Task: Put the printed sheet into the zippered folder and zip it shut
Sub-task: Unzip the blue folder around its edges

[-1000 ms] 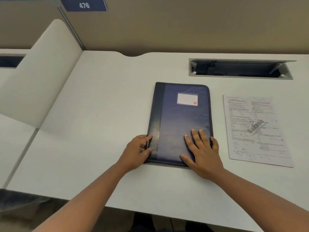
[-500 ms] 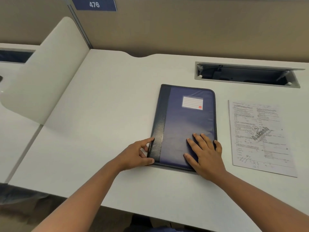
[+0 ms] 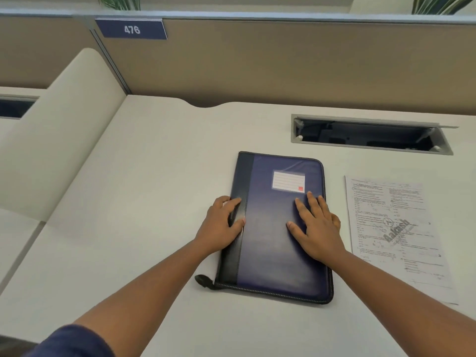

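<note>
A dark blue zippered folder (image 3: 273, 248) with a black spine strip and a white label lies closed on the white desk (image 3: 128, 228). Its black zipper pull (image 3: 203, 280) sticks out at the near left corner. My left hand (image 3: 221, 225) rests on the spine edge, thumb and fingertips touching the black strip. My right hand (image 3: 316, 228) lies flat on the cover near the right edge, fingers spread. The printed sheet (image 3: 396, 235) lies flat on the desk just right of the folder, untouched.
An open cable tray (image 3: 371, 135) is recessed in the desk behind the sheet. A cream divider panel (image 3: 59, 135) stands at the left. A tan partition with a sign reading 476 (image 3: 131, 29) runs along the back.
Both hands have slid farther up the folder, from its near end to its middle. The near edge and the zipper pull now show. The view has tilted up.
</note>
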`<state>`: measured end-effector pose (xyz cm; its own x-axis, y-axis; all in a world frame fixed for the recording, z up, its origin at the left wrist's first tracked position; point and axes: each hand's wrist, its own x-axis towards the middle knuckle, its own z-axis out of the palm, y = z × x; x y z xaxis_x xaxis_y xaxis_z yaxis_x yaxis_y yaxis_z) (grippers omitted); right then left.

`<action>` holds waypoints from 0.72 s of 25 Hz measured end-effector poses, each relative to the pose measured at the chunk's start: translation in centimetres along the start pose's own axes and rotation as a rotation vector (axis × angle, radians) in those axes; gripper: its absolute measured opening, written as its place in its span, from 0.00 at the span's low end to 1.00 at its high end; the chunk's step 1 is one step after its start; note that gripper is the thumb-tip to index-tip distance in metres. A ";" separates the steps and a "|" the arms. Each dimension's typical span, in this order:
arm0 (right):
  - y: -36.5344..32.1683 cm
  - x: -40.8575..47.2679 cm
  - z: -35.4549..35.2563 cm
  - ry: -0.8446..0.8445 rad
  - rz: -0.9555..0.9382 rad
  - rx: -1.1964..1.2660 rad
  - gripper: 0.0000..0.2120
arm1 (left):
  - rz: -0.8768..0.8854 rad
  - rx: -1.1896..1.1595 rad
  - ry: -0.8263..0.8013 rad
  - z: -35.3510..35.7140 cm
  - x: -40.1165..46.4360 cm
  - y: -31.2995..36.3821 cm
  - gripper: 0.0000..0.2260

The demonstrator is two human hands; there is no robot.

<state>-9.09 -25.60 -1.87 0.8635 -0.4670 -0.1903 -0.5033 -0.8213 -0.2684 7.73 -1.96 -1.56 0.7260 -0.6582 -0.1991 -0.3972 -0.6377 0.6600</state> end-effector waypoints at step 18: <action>-8.6 24.0 -5.0 -0.122 -0.114 0.127 0.14 | -0.121 0.002 0.379 -1.3 16.7 0.1 0.16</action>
<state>16.07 -31.39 0.61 0.9086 -0.3242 -0.2633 -0.4095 -0.8151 -0.4098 20.57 -12.45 -3.87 0.9232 -0.3844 0.0066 -0.2972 -0.7026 0.6465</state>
